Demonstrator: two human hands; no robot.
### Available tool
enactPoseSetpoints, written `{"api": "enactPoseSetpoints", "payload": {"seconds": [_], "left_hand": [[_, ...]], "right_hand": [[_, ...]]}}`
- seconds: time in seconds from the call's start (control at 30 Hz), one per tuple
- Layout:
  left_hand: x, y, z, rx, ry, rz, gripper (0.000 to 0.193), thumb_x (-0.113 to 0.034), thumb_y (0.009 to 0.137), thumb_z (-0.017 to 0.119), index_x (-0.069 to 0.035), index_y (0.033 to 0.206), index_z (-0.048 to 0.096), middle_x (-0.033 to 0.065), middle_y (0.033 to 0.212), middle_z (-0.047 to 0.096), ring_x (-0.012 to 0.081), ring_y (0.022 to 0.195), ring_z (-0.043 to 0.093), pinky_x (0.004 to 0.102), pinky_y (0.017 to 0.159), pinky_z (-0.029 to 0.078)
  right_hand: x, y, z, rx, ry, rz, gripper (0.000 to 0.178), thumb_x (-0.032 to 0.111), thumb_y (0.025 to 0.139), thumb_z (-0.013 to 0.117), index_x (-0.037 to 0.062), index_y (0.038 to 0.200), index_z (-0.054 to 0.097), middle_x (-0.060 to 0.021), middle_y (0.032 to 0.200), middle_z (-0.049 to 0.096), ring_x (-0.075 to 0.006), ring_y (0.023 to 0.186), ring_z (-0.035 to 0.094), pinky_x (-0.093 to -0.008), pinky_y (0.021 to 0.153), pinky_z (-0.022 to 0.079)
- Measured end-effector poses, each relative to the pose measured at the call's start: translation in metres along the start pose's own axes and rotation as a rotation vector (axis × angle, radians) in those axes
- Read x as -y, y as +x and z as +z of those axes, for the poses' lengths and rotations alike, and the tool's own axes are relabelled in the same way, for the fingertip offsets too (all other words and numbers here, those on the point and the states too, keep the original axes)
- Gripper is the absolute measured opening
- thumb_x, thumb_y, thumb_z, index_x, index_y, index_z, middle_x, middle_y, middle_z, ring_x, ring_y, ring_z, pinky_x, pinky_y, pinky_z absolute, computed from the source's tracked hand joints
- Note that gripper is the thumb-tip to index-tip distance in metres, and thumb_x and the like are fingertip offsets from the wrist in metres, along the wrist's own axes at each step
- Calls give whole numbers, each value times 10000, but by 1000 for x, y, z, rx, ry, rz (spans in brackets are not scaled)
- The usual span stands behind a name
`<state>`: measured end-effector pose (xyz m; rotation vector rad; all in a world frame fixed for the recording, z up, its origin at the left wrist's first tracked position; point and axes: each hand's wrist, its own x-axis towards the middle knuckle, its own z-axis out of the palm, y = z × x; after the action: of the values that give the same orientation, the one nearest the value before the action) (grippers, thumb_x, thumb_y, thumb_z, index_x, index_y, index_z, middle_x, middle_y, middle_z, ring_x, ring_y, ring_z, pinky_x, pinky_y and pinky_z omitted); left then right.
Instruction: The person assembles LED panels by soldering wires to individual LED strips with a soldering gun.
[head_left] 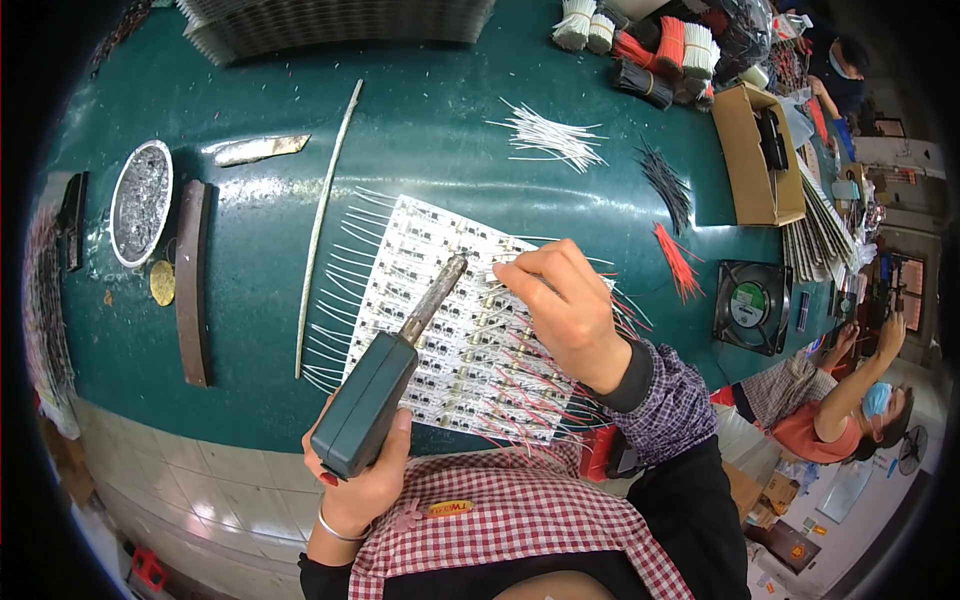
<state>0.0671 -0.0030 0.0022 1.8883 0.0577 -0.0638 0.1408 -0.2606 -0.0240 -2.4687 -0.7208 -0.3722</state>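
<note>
My left hand (372, 482) is wrapped round the dark green body of a soldering gun (368, 405). Its metal barrel slants up and away, with the tip over a white circuit board panel (412, 212) covered in rows of small black parts. Beside the tip, my right hand (578, 315) is closed in a pinch over the panel, on what looks like a thin white wire (494, 268). Thin white wires (342, 290) stick out from the panel's left edge. Red, black and white wires (515, 375) lie across its right side, partly hidden under my right hand and sleeve.
Loose white (555, 136), black (664, 185) and red wires (677, 262) lie in piles at the right. A fan (750, 307) and cardboard box (745, 165) stand beyond. Leftward are a rod (328, 210), brown bar (193, 285) and oval dish (142, 205). Another person (840, 420) sits far right.
</note>
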Motion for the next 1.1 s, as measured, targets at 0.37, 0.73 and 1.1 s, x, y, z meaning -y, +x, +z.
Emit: {"api": "enactPoseSetpoints", "payload": {"seconds": [0.37,0.73,1.1], "left_hand": [[-2,-3,-5,93,20,-69,213,32,761,743,74,963,692,144,871,682,184,679,657,283,597,516],[1,-3,-3,81,0,-23,185,49,757,729,69,937,691,134,854,656,184,664,632,284,573,494],[-3,-1,-4,125,57,-21,170,57,761,727,57,928,694,137,861,663,198,673,642,288,586,498]], "right_hand": [[0,-3,1,66,35,39,349,-36,692,654,-24,1042,654,-115,974,613,-268,885,597,-333,701,531],[1,-3,1,88,24,46,356,-41,691,650,-21,1046,647,-115,989,597,-272,901,594,-344,711,530],[3,-1,-1,111,-6,30,344,-31,700,646,-31,1043,640,-114,974,588,-271,907,583,-342,713,526]]}}
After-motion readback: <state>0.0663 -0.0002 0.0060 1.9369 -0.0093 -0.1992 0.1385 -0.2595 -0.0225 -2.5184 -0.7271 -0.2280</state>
